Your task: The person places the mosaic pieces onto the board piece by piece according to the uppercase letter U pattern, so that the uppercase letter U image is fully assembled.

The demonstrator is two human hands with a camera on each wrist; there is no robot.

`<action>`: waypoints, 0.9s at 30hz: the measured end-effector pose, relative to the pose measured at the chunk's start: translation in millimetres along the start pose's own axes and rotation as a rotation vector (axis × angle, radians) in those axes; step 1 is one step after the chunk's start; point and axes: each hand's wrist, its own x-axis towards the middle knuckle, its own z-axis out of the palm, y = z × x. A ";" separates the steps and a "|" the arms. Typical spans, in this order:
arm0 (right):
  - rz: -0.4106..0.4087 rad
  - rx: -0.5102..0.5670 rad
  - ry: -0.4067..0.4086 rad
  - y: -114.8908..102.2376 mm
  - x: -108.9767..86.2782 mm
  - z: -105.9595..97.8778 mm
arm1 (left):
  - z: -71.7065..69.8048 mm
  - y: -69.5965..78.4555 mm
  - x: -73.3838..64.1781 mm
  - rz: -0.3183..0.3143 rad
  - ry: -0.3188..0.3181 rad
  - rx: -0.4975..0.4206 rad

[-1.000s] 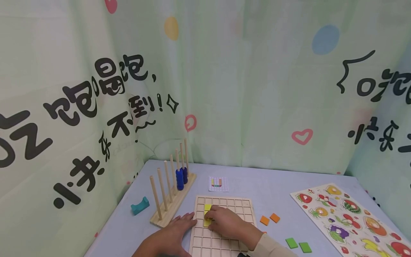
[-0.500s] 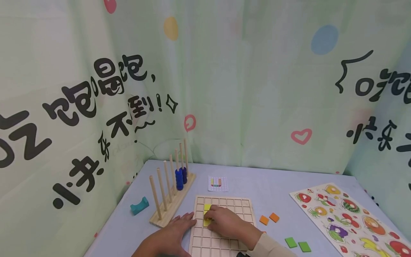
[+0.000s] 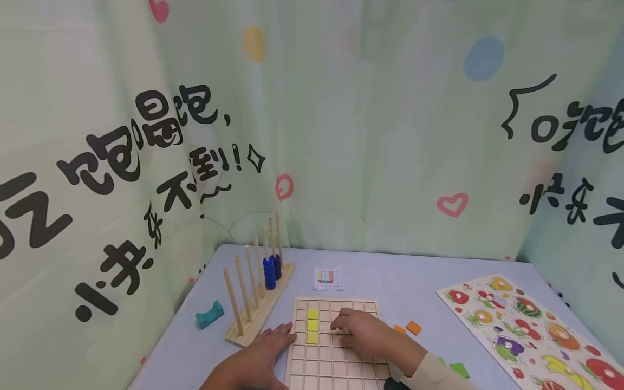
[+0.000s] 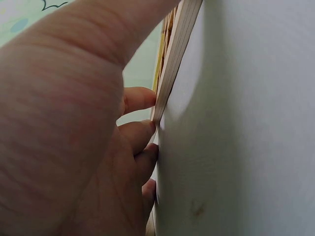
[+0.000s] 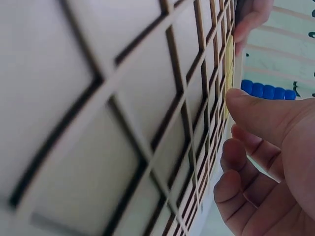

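A pale wooden grid board [image 3: 325,369] lies in front of me. Three yellow square tiles [image 3: 312,325] sit in one column of its cells, near the upper left. My left hand [image 3: 263,351] rests at the board's left side with fingers spread; in the left wrist view its fingertips touch the board's edge [image 4: 173,59]. Over the board, right of the yellow tiles, is my right hand [image 3: 365,333]. Its fingers are loosely bent, and in the right wrist view the thumb [image 5: 261,110] stands apart from the fingers with nothing between them.
Left of the board stands a wooden peg rack [image 3: 260,312] with blue beads [image 3: 270,273]; a teal curved piece [image 3: 209,314] lies beyond it. A small pattern card [image 3: 328,278] is behind the board. Orange tiles [image 3: 414,327], green tiles [image 3: 459,370] and a fruit puzzle [image 3: 528,330] lie right.
My right hand has left the yellow tiles and moved right across the board, uncovering all three. My left hand stays at the board's edge. The head view has shifted slightly.
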 end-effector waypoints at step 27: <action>-0.008 0.047 -0.022 28.5 -57.9 -12.8 | -2.0 1.4 -0.7 0.004 -0.005 -0.010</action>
